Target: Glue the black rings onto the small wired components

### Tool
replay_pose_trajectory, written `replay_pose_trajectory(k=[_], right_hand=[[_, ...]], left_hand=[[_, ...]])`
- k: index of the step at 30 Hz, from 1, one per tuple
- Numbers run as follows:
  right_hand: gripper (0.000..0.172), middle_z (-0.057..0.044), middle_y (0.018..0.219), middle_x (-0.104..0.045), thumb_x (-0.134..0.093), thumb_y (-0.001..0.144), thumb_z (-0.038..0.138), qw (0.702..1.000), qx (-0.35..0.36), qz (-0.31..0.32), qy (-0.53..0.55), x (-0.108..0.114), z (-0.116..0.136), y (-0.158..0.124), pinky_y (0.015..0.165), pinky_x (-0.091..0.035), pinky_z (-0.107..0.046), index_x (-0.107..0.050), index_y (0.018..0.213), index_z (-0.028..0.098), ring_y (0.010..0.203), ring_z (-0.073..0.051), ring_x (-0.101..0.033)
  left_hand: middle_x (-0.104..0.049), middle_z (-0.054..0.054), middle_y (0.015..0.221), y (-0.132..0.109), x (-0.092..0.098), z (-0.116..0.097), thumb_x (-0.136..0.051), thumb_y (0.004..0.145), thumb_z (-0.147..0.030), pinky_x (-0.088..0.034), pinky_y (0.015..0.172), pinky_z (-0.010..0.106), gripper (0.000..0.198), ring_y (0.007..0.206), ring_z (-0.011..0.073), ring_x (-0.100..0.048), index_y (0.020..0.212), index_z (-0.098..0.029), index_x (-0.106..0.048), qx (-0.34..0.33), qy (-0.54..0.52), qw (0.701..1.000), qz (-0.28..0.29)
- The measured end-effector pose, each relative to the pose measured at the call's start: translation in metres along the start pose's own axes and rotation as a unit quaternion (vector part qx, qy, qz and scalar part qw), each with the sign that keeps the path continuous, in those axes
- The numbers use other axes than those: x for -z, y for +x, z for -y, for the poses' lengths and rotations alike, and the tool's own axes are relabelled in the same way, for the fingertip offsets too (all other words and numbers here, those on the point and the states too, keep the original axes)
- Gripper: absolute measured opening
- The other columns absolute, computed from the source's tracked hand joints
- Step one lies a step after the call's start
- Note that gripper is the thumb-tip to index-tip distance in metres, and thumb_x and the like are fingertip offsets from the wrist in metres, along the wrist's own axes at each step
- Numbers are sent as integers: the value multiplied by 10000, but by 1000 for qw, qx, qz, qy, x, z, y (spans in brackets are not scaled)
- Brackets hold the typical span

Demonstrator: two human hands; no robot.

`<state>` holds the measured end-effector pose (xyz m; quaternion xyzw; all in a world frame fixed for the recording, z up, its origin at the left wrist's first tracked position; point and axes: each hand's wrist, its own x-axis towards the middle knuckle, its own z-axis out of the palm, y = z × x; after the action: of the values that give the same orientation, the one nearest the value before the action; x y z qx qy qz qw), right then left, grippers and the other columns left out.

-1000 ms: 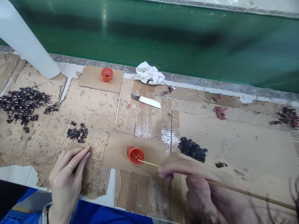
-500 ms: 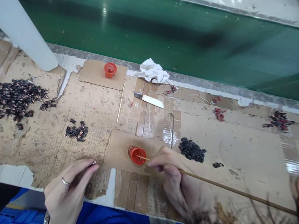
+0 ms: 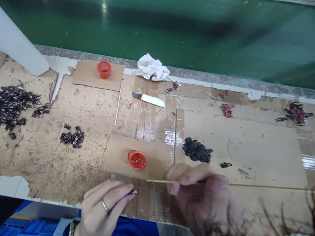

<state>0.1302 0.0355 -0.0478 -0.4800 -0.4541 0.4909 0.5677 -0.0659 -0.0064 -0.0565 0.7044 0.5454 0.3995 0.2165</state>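
Observation:
Between thumb and forefinger, my left hand (image 3: 108,203) pinches a small dark part (image 3: 133,191) with a pale tip; most of it is hidden by the fingers. My right hand (image 3: 201,193) is closed around a thin wooden stick (image 3: 162,181), whose tip points left toward that part, with a gap between them. Just beyond both hands, a red cup (image 3: 137,160) holding liquid rests on a cardboard piece (image 3: 157,150). A heap of small black rings (image 3: 197,150) lies beyond my right hand, with a dark piece (image 3: 225,165) near it.
Dark parts lie in a large pile (image 3: 14,105) and a smaller one (image 3: 72,137) at left. At the back are another red cup (image 3: 104,69), a white-handled knife (image 3: 152,100), crumpled tissue (image 3: 152,67) and a loose stick (image 3: 118,104). Red pieces (image 3: 226,110) lie at right.
The stick's tip has come out of the near red cup and moved toward me. My left hand has moved right with the small part, close to the stick. The view has shifted slightly.

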Motion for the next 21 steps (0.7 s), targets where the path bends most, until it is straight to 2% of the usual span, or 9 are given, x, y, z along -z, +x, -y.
replay_pose_trajectory(k=[5,12,21], right_hand=[[395,61,542,-500,-409,1154,370,999,-17,-27,6,-3,-12,-15,441,-381,-257,-624,841,263,463,-131,-483],[439,42,582,-495,-398,1152,435,998,-44,-31,16,-1,-21,-21,457,-389,-273,-642,835,254,502,-140,-505],[417,39,611,-493,-289,1170,337,1000,-10,13,-23,0,-23,-23,466,-410,-249,-590,888,270,522,-135,-495]], left_hand=[[-859,-9,767,8,-11,-6,-608,1059,-259,-658,740,96,232,669,93,-821,909,-192,-773,-9,2,1000,-1],[-855,-10,770,7,-16,-6,-630,1048,-264,-660,758,106,213,656,89,-813,908,-191,-774,2,5,1000,9],[-868,-20,814,4,-16,-4,-642,1035,-241,-692,709,160,159,679,121,-830,953,-208,-774,2,5,1000,17]])
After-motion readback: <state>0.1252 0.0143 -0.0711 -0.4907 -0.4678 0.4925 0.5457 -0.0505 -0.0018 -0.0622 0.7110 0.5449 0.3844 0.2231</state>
